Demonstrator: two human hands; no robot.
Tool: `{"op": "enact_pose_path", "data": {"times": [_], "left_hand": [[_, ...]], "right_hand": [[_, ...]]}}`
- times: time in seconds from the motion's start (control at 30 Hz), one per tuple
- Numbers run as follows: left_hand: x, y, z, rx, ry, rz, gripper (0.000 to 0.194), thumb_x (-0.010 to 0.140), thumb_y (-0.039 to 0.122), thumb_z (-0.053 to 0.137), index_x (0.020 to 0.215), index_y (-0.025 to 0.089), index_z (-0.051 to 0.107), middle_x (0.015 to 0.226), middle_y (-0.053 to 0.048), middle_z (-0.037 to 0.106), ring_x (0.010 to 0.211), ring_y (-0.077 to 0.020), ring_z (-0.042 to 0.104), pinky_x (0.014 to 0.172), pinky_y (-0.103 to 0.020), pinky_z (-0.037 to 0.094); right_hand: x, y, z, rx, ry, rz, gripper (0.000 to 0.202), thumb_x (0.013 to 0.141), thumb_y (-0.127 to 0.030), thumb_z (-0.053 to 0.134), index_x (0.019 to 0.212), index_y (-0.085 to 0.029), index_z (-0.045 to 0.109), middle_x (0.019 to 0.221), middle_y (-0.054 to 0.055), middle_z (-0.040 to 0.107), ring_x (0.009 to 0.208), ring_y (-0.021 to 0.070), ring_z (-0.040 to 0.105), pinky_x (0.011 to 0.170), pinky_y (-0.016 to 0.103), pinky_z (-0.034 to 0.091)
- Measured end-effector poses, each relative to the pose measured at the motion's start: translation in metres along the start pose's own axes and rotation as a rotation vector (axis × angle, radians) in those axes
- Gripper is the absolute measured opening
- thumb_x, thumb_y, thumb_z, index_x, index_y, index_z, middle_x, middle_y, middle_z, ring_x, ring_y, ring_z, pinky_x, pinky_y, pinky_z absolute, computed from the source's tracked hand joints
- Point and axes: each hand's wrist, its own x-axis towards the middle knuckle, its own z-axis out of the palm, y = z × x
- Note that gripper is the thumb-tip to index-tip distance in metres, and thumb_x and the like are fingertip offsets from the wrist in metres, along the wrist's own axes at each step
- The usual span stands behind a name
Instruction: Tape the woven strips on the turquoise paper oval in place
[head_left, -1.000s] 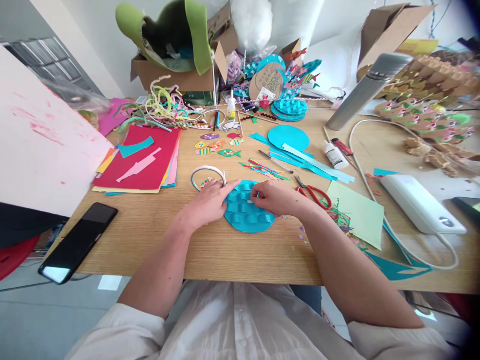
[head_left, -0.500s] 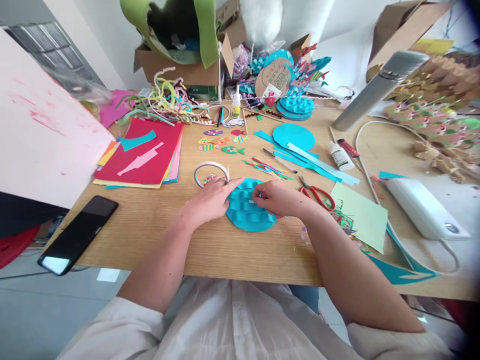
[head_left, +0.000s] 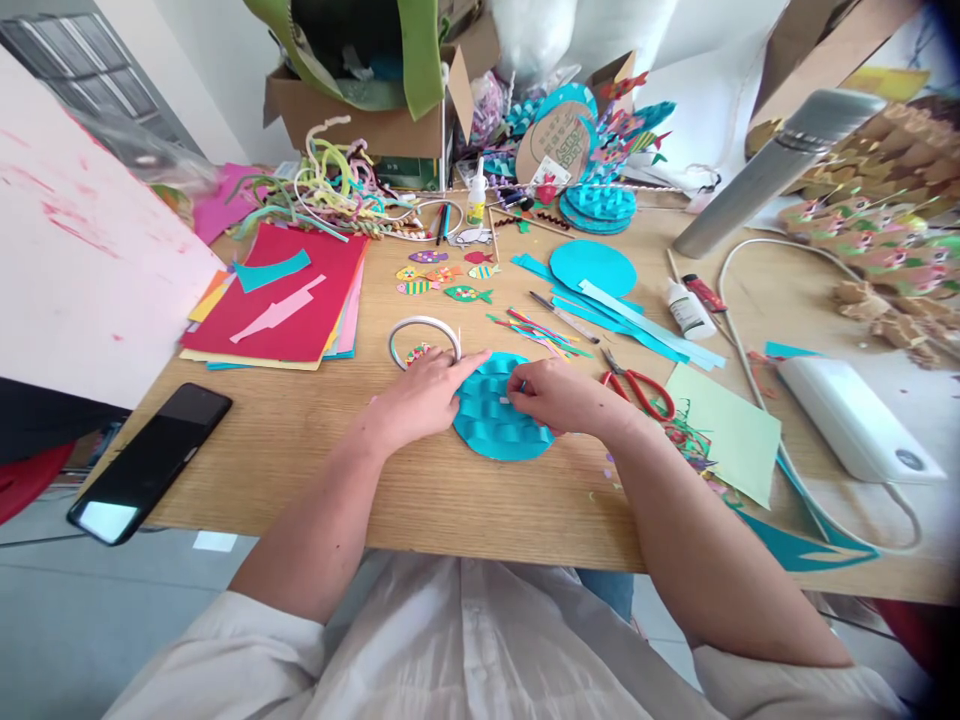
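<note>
A round blue paper disc [head_left: 499, 440] with rows of raised, wavy blue strips lies flat on the table in front of me. My left hand [head_left: 427, 395] rests at the disc's left edge, index finger stretched along its upper rim. Over the disc's right side, my right hand [head_left: 546, 392] has its fingers curled in a pinch. A small pale bit shows by those fingertips; what they grip is hidden. Just behind my left hand is a white ring [head_left: 424, 322], and a colourful dotted piece [head_left: 417, 353] shows inside it.
Red-handled scissors [head_left: 637, 390] lie right of my right hand, near a pale green sheet [head_left: 731, 430]. Paper fish [head_left: 469, 294], thin coloured strips [head_left: 536, 330] and a blue disc [head_left: 592, 267] lie beyond. A phone [head_left: 150, 460] and red paper [head_left: 285, 300] are left; a white power bank [head_left: 855, 415] is right.
The camera view has shifted slightly. Both hands keep nearly the same place on the blue disc, with no clear change in their grip.
</note>
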Motion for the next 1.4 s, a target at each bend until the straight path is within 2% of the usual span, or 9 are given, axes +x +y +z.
{"op": "enact_pose_path", "data": {"times": [0.53, 0.77, 1.07, 1.4], "left_hand": [[-0.001, 0.002, -0.001, -0.012, 0.003, -0.007, 0.068, 0.084, 0.005, 0.044, 0.149, 0.022, 0.035, 0.129, -0.011, 0.059, 0.125, -0.0259, 0.049, 0.106, -0.041, 0.039], [-0.001, 0.0, 0.0, -0.018, 0.014, 0.006, 0.07, 0.082, 0.003, 0.044, 0.149, 0.023, 0.036, 0.13, -0.011, 0.058, 0.125, -0.0256, 0.049, 0.107, -0.042, 0.038], [-0.001, 0.001, -0.001, -0.008, 0.012, 0.001, 0.069, 0.083, 0.004, 0.044, 0.148, 0.023, 0.037, 0.125, -0.011, 0.06, 0.12, -0.0254, 0.052, 0.105, -0.041, 0.04], [-0.001, 0.001, -0.001, 0.002, 0.013, -0.002, 0.068, 0.083, 0.004, 0.044, 0.148, 0.023, 0.037, 0.125, -0.011, 0.06, 0.122, -0.0255, 0.051, 0.105, -0.04, 0.04]], "right_hand": [[0.0, -0.006, 0.0, -0.073, 0.016, 0.051, 0.021, 0.083, -0.024, 0.047, 0.084, -0.015, 0.067, 0.058, 0.003, 0.069, 0.042, 0.0123, 0.061, 0.048, 0.02, 0.041], [0.0, -0.009, 0.001, -0.081, 0.01, 0.092, 0.024, 0.085, -0.026, 0.048, 0.089, -0.015, 0.068, 0.055, 0.003, 0.068, 0.047, 0.014, 0.063, 0.054, 0.022, 0.043], [0.0, -0.011, 0.003, -0.118, 0.029, 0.101, 0.027, 0.088, -0.029, 0.047, 0.09, -0.015, 0.069, 0.055, 0.004, 0.068, 0.049, 0.0158, 0.064, 0.053, 0.023, 0.041], [-0.001, -0.017, 0.003, -0.241, 0.138, 0.094, 0.022, 0.086, -0.031, 0.051, 0.084, -0.016, 0.068, 0.073, 0.008, 0.073, 0.063, 0.0176, 0.068, 0.055, 0.024, 0.038]]}}
